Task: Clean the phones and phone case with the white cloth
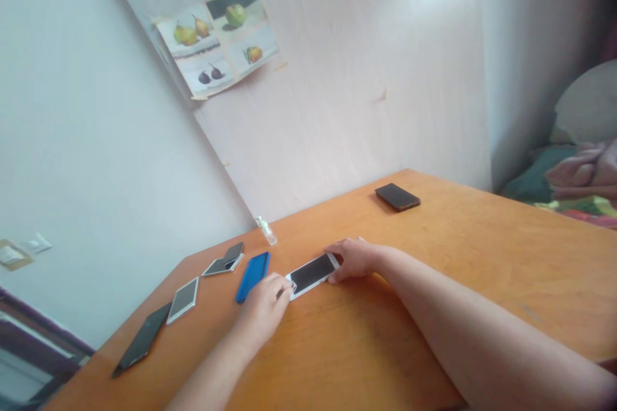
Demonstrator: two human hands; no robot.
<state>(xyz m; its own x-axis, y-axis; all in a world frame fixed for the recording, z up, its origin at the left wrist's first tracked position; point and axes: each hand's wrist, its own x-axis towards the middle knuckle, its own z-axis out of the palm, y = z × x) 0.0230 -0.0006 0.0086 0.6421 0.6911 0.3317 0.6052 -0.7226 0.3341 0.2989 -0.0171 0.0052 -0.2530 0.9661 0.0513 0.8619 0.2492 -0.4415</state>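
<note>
A white smartphone (313, 274) with a dark screen lies face up on the wooden table. My right hand (355, 258) grips its right end, thumb on the near edge and fingers on the far edge. At the phone's left end, my left hand (265, 305) is closed in a pinch. Something small and whitish shows at those fingertips, but I cannot make out what it is. Just beyond my left hand lies a blue phone or phone case (253, 276).
Left on the table (482, 257) are a dark phone (143, 339), a white phone (183, 300) and overlapping phones or phone parts (224, 263). A small clear spray bottle (267, 231) stands near the wall. Another black phone (398, 196) lies at the far right.
</note>
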